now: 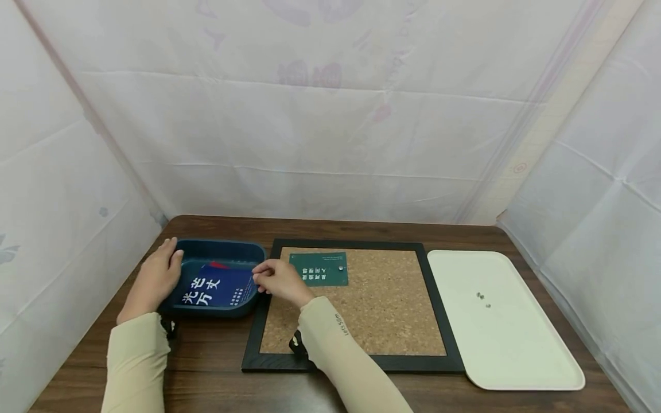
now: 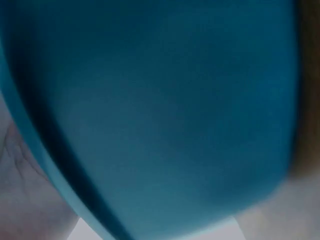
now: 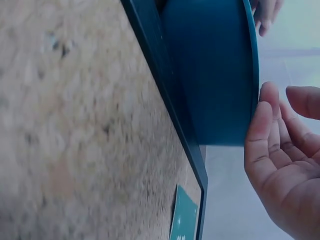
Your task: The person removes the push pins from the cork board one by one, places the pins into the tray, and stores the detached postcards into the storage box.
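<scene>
A dark blue tray [image 1: 212, 311] stands on the left of the table. In it lies a blue card [image 1: 222, 284] with white characters, and a bit of something red [image 1: 218, 265] shows behind it. My left hand [image 1: 155, 278] holds the tray's left rim, thumb on the inner side. At the right rim is my right hand [image 1: 281, 281], its fingertips close to the card's edge. In the right wrist view, that hand's thumb [image 3: 304, 101] stays apart from its bent fingers, which touch the rim. The tray's wall hides the card there.
A black-framed cork board [image 1: 382, 310] lies beside the tray. A green card [image 1: 319, 269] rests on its upper left, with a small pin [image 1: 341, 268] on it. To the right, a cream tray [image 1: 506, 344] carries several tiny pins [image 1: 481, 296]. White sheeting surrounds the table.
</scene>
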Motion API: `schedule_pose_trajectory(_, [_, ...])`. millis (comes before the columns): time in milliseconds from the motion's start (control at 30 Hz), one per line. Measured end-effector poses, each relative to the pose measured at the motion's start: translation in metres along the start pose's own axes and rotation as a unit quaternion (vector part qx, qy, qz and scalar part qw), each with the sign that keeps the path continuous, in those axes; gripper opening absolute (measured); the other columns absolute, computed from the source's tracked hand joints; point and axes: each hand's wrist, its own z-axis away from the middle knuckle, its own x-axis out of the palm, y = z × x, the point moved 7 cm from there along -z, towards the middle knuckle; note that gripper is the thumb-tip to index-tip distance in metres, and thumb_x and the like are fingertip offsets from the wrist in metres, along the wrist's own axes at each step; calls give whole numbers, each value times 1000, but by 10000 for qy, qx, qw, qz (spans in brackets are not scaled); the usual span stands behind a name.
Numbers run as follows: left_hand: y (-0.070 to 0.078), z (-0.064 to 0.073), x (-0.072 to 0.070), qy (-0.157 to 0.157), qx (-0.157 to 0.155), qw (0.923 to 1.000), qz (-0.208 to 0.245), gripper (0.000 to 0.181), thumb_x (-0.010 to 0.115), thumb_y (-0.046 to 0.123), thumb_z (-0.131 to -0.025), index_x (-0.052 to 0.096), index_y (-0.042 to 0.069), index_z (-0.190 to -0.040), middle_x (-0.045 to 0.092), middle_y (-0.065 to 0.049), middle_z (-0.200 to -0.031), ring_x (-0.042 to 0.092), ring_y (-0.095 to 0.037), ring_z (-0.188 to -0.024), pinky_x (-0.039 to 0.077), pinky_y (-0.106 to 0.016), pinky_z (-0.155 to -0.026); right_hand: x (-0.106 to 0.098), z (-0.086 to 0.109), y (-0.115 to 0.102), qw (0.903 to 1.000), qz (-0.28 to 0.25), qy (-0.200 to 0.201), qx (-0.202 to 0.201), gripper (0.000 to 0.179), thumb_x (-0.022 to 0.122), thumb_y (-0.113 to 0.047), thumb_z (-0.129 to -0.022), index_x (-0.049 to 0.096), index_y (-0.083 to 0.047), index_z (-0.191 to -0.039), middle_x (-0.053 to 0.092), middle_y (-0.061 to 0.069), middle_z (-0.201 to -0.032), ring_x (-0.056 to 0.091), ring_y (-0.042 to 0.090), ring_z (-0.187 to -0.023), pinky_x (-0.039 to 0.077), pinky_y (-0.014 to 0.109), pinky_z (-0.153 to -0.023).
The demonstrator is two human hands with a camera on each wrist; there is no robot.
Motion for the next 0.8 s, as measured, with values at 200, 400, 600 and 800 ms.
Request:
schedule_pose_trajectory(200, [39, -6, 17, -363, 341, 9987, 92, 59, 25, 32, -107, 16, -6, -151, 18, -32, -154, 16, -51, -141, 16, -66, -111, -18, 1, 8, 9998, 107, 94, 149, 22, 57, -17, -97, 68, -5, -113, 69, 7, -93, 68, 32, -88, 58, 33, -73])
schedule_pose_trajectory(400, [74, -9, 37, -723, 590, 9956, 38, 58, 27, 33, -107, 13, 3, -154, 14, -25, -158, 13, -46, -145, 17, -64, -113, -37, 0, 17, 9993, 188, 136, 297, 26, 55, -19, -98, 68, -2, -114, 69, 16, -100, 67, 34, -91, 58, 35, -76])
schedule_pose_trajectory(600, [106, -12, 58, -880, 876, 9921, -178, 56, 33, 31, -106, 18, 6, -154, 17, -19, -159, 16, -41, -146, 20, -61, -115, -56, 1, 24, 9986, 348, 150, 365, 28, 55, -19, -99, 66, -3, -118, 68, 13, -103, 68, 28, -88, 58, 37, -75])
schedule_pose_trajectory(800, [135, -10, 77, -927, 1293, 9868, -313, 56, 39, 27, -105, 21, 8, -154, 22, -17, -158, 22, -37, -146, 23, -57, -115, -71, 3, 32, 9977, 498, 211, 409, 27, 55, -22, -99, 67, -3, -114, 69, 8, -97, 68, 19, -83, 58, 34, -75])
